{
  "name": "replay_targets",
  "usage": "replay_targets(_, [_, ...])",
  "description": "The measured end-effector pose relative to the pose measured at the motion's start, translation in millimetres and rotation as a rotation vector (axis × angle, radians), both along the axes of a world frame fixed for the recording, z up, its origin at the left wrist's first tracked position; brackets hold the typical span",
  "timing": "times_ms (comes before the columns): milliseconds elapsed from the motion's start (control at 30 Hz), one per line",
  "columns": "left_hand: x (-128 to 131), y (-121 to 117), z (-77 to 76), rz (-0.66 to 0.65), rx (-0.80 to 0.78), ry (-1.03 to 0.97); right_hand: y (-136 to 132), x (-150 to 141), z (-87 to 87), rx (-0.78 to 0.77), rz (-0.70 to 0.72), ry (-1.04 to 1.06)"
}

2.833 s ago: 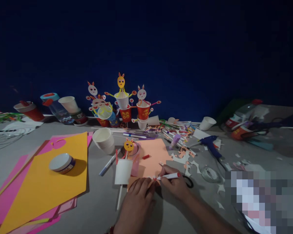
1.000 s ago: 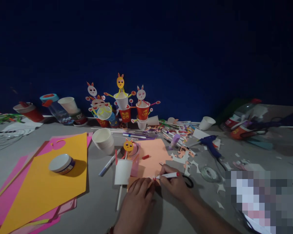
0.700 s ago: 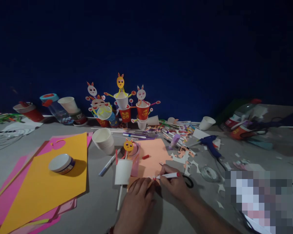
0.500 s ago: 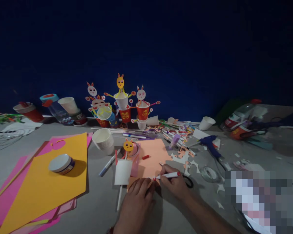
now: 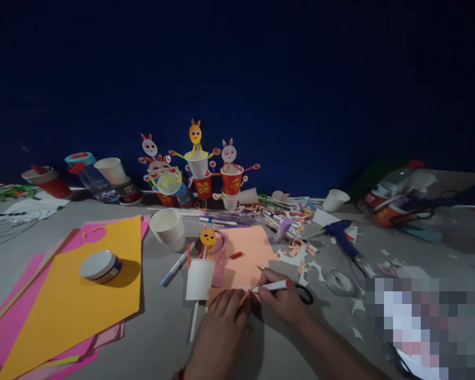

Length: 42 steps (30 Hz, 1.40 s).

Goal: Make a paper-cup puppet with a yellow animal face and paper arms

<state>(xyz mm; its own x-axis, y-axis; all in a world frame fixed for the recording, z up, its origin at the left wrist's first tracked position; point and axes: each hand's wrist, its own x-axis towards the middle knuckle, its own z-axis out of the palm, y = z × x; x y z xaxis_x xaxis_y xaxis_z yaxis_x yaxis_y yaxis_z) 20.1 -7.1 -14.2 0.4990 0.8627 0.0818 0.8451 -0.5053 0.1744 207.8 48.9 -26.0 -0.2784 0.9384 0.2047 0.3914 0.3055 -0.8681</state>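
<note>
My right hand [image 5: 283, 301] is closed around a red marker [image 5: 276, 286], its tip low over the near edge of a light orange paper sheet [image 5: 251, 240]. A scissors handle [image 5: 305, 294] shows beyond that hand, with a metal tip on its other side; whether my fingers also grip the scissors, I cannot tell. My left hand [image 5: 225, 316] presses its fingers together on a small orange paper piece [image 5: 244, 300], mostly hidden by the fingertips. Its red cap [image 5: 236, 255] lies on the sheet. Left of it, a white paper cup [image 5: 200, 279] carries a yellow animal face [image 5: 208, 237] on a stick.
At left, a white jar [image 5: 100, 265] rests on yellow paper [image 5: 121, 232]. Stacked cups [image 5: 167, 229] stand beyond. Decorated cup puppets [image 5: 198, 163] line the back. Rightward are paper scraps [image 5: 296, 257], a tape roll [image 5: 341, 282], a blue glue gun [image 5: 341, 235] and a bottle [image 5: 391, 184].
The marker has shifted very slightly, its tip staying close to my left fingertips. Both hands otherwise keep nearly the same place.
</note>
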Motion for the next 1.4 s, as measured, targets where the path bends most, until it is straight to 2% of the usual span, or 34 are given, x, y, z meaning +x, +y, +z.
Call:
replay_targets(300, [0.9, 2.3, -0.5, 0.010, -0.006, 0.020, 0.8, -1.3, 1.9, -0.016, -0.002, -0.005])
replay_targets(600, [2.6, 0.3, 6.2, 0.008, -0.028, 0.025, 1.0, -1.4, 1.0, -0.022, 0.022, -0.015])
replay_targets(1100, [0.3, 0.0, -3.3, 0.010, -0.004, -0.001, 0.7, -2.1, 4.2, -0.034, 0.008, -0.028])
replay_targets(1400, [1.5, 0.7, 2.8, 0.020, -0.011, -0.009, 0.9, -1.0, 1.6, -0.019, 0.006, -0.024])
